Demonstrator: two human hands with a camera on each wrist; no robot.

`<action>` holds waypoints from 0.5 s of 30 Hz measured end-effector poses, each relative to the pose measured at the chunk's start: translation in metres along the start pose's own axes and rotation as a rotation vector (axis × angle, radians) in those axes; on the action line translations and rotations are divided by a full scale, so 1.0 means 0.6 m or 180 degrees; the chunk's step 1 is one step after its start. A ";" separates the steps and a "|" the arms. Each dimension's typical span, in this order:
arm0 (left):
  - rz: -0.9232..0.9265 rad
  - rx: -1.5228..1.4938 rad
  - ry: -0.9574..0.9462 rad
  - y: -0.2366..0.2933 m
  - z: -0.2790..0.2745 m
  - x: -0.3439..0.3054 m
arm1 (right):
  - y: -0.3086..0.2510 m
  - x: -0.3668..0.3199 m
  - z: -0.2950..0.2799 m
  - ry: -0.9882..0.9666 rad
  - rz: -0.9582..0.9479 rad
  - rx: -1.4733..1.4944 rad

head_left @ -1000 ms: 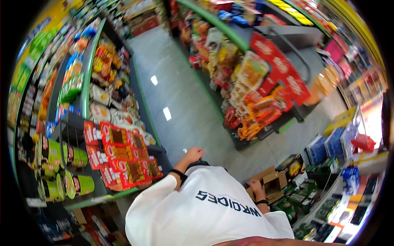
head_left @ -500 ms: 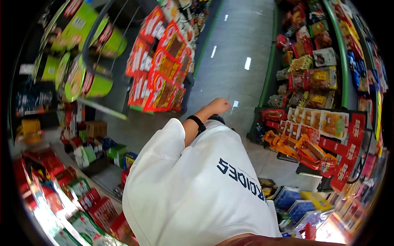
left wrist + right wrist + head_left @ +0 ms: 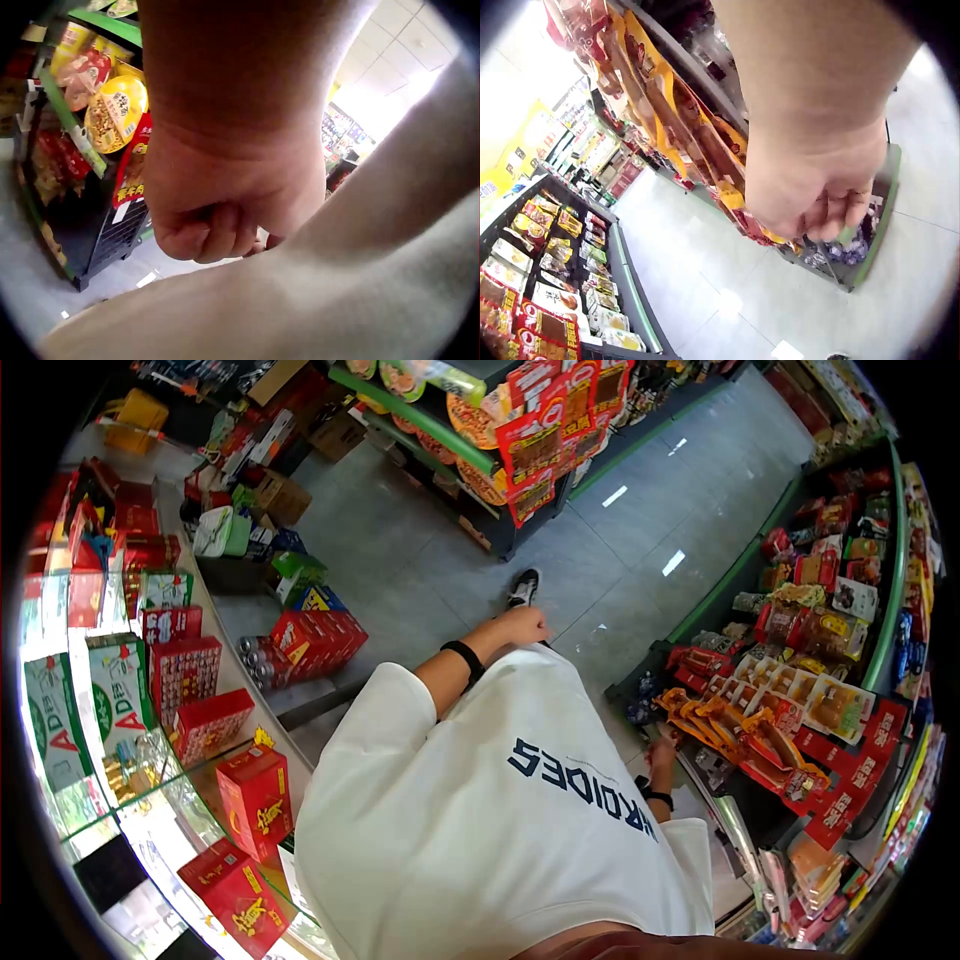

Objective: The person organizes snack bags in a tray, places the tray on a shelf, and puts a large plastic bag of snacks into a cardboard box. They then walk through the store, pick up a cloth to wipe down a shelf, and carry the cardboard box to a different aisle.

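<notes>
My left hand (image 3: 522, 626) is in front of my white shirt in the head view, its fingers loosely curled. Nothing shows in the left hand (image 3: 232, 199) in the left wrist view, where a fold of pale cloth crosses below it. The right hand (image 3: 660, 753) hangs at my other side, near orange snack packets (image 3: 735, 725) on a shelf end. Close up in the right wrist view, the right hand (image 3: 817, 184) has loosely bent fingers, holds nothing visible and overlaps the packets (image 3: 667, 112); touching cannot be told.
A shelf end with red packets (image 3: 530, 450) stands ahead, a long shelf (image 3: 885, 560) to the right. Red boxes (image 3: 255, 800) fill a glass counter at left, and a red carton (image 3: 318, 643) sits on the floor. Grey tiled floor (image 3: 400, 555) runs between.
The head view has swung left; the shelves have shifted right and up, and the counter and a shoe have come into view. My right hand, out of view half a second ago, shows again.
</notes>
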State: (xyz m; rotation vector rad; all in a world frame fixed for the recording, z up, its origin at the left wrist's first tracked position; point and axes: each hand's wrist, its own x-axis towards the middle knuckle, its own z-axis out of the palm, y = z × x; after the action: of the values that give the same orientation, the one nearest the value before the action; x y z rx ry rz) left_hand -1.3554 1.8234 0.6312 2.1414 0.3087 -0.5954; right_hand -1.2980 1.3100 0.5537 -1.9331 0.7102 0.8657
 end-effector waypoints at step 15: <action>-0.0157 -0.0168 -0.0061 -0.152 -0.045 -0.133 | 0.146 -0.195 0.255 -0.0489 -0.1569 -0.2060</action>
State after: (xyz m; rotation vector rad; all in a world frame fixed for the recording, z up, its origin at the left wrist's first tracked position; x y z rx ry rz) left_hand -1.4537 1.8990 0.6235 2.0813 0.3639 -0.6288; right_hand -1.4777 1.4218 0.5470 -2.4152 -0.1810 0.9792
